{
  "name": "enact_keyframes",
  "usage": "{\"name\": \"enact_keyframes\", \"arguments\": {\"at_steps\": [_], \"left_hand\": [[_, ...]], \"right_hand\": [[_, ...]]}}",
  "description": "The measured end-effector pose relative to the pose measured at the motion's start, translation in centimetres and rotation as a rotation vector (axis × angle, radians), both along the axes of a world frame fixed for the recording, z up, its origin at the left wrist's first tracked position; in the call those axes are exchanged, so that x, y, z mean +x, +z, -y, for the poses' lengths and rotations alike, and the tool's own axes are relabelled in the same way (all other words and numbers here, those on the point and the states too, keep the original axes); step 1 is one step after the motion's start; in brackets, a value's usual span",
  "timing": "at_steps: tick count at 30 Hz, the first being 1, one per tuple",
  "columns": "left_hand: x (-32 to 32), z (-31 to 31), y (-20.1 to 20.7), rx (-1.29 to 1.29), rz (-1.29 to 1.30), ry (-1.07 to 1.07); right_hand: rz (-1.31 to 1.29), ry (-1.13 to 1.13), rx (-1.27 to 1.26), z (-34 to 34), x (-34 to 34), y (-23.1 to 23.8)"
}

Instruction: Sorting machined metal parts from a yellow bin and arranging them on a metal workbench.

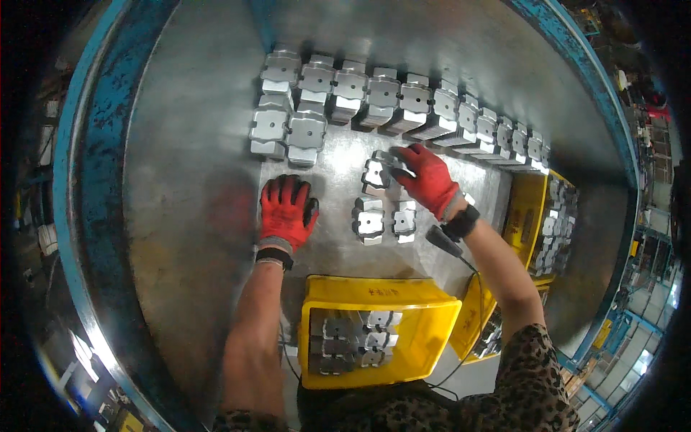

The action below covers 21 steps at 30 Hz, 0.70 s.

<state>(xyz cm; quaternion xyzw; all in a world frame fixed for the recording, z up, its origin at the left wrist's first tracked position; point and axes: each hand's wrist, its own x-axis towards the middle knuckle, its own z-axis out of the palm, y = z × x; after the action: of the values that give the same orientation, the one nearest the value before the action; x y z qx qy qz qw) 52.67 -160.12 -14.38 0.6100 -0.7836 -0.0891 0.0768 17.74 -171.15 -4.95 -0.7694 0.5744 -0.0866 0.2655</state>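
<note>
My left hand, in a red and black glove, lies flat with fingers spread on the steel table, holding nothing. My right hand, also in a red glove, grips a stamped metal part at the top of a short stack in the middle of the table. Two more short stacks of the same grey parts stand just in front of it, near my right wrist.
A long row of stacked metal parts runs along the far side of the table. A yellow bin with several parts sits below the table's near edge. More yellow bins full of parts stand at the right. A blue rim borders the table.
</note>
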Motion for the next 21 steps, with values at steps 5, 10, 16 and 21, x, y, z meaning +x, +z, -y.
{"name": "enact_keyframes", "arguments": {"at_steps": [5,10,16,21], "left_hand": [[0.2,-0.2,-0.1,-0.009,0.029,0.002],[0.5,-0.4,-0.4,0.008,0.028,0.016],[-0.2,-0.3,-0.8,0.018,0.025,0.008],[-0.1,-0.4,-1.0,-0.008,0.060,0.005]], "right_hand": [[-0.215,0.385,-0.118,2.5,3.8,-0.9],[-0.279,0.363,-0.046,2.2,2.4,-1.8],[0.001,-0.021,0.116,0.2,-5.3,-6.2],[0.118,-0.266,0.080,-3.8,-7.1,-6.4]]}}
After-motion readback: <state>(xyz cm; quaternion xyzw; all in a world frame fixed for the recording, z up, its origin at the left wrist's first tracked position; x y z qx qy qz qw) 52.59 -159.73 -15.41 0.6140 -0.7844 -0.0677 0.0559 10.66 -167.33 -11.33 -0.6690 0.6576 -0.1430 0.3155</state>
